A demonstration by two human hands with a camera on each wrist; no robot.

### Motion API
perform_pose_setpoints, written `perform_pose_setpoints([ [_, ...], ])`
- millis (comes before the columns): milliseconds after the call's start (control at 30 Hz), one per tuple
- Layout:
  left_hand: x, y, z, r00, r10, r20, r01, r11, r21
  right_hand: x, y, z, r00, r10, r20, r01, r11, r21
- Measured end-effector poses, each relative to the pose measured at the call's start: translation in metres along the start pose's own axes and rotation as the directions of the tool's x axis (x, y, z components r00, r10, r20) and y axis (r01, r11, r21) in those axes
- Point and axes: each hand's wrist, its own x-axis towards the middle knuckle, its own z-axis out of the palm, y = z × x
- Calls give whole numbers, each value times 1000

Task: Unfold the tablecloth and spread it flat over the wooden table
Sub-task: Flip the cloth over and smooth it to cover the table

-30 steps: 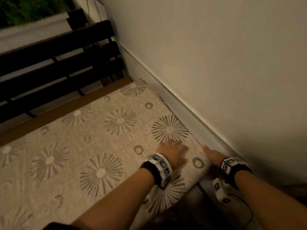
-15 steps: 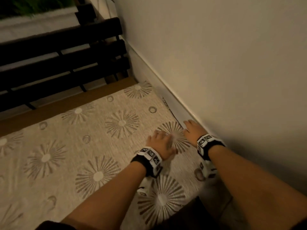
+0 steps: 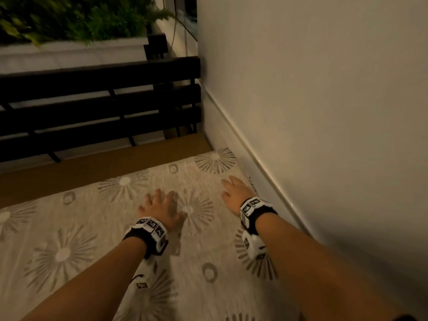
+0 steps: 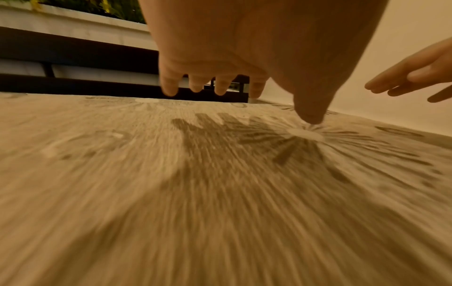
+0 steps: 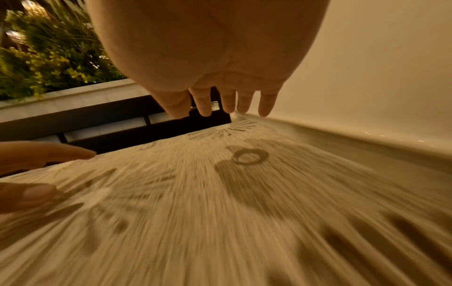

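Note:
A beige tablecloth [image 3: 97, 228] with grey starburst and ring prints lies spread over the wooden table [image 3: 99, 167], whose bare far strip still shows. My left hand [image 3: 162, 205] is flat above the cloth with fingers spread, thumb tip down near a starburst centre. In the left wrist view the left hand [image 4: 220, 81] hovers just over the tablecloth [image 4: 171, 193], its shadow beneath. My right hand [image 3: 234, 191] lies open near the cloth's wall-side edge. In the right wrist view the straight fingers [image 5: 229, 102] stretch over the tablecloth [image 5: 220, 212]. Neither hand holds anything.
A cream wall [image 3: 324, 112] with a ledge [image 3: 266, 167] runs tight along the table's right side. A dark slatted bench [image 3: 97, 107] stands beyond the far edge, with a white planter of green plants [image 3: 69, 22] behind it.
Both hands have slid forward across the cloth from the near corner toward the far wall-side corner. The view has tilted up, bringing the bench and plants into sight.

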Motion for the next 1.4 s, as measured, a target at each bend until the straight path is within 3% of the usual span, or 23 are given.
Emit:
perform_pose_setpoints([
  [100, 23, 4, -5, 991, -68, 115, 67, 998, 9, 45, -4, -8, 998, -70, 3, 70, 997, -11],
  [200, 36, 7, -6, 984, -83, 157, 73, 995, 68, 98, -10, -11, 990, -142, -11, 140, 986, -86],
  [367, 38, 9, -8, 982, -91, 168, 78, 994, 82, 158, -8, -9, 974, -156, 165, 181, 972, -149],
  [467, 38, 2, -6, 978, -107, 176, 101, 994, 44, 179, 22, -11, 989, -49, 136, 62, 993, -98],
  [500, 38, 5, -5, 981, -93, 173, 89, 996, 31, 179, 32, -18, 993, 38, 114, -35, 999, -35],
  [567, 37, 6, -4, 981, -99, 168, 100, 995, 4, 188, 31, -30, 958, 257, 129, -273, 954, 127],
  [633, 35, 8, -6, 982, -107, 157, 109, 994, -5, 195, 19, -39, 921, 381, 80, -388, 914, 117],
  [667, 34, 8, -6, 982, -110, 153, 114, 993, -13, 200, 12, -39, 940, 341, 3, -341, 938, 62],
  [700, 34, 8, -6, 983, -109, 148, 114, 993, -25, 204, 7, -37, 976, 211, -43, -212, 977, -5],
  [767, 32, 8, -8, 983, -106, 147, 112, 993, -33, 204, -1, -30, 993, -115, 38, 119, 984, -132],
  [800, 32, 7, -9, 983, -107, 147, 113, 993, -32, 205, -1, -25, 978, -175, 110, 191, 968, -162],
  [833, 33, 7, -9, 983, -105, 148, 111, 993, -31, 200, 1, -25, 979, -141, 150, 166, 971, -173],
  [900, 33, 6, -8, 985, -101, 142, 107, 994, -33, 196, 9, -29, 990, 44, 134, -25, 990, -141],
  [1000, 31, 4, -9, 985, -88, 147, 90, 996, -9, 181, 8, -35, 944, 316, 91, -299, 940, -161],
  [1066, 31, -3, -9, 989, -58, 135, 61, 998, -19, 172, -16, -34, 974, 223, -34, -220, 905, -364],
  [1133, 17, -15, -20, 997, -6, 74, 19, 986, -165, 162, -58, -23, 997, -74, -33, 52, 893, -446],
  [1200, -3, -44, -28, 998, -28, -61, 4, 931, -364, 145, -113, -2, 962, -265, 69, 271, 877, -398],
  [1266, -27, -95, -29, 972, -164, -169, 64, 876, -478, 124, -173, 22, 922, -356, 151, 386, 853, -352],
  [1400, -88, -223, -7, 915, -375, -151, 295, 874, -385, 84, -283, 71, 832, -537, 142, 555, 798, -236],
])
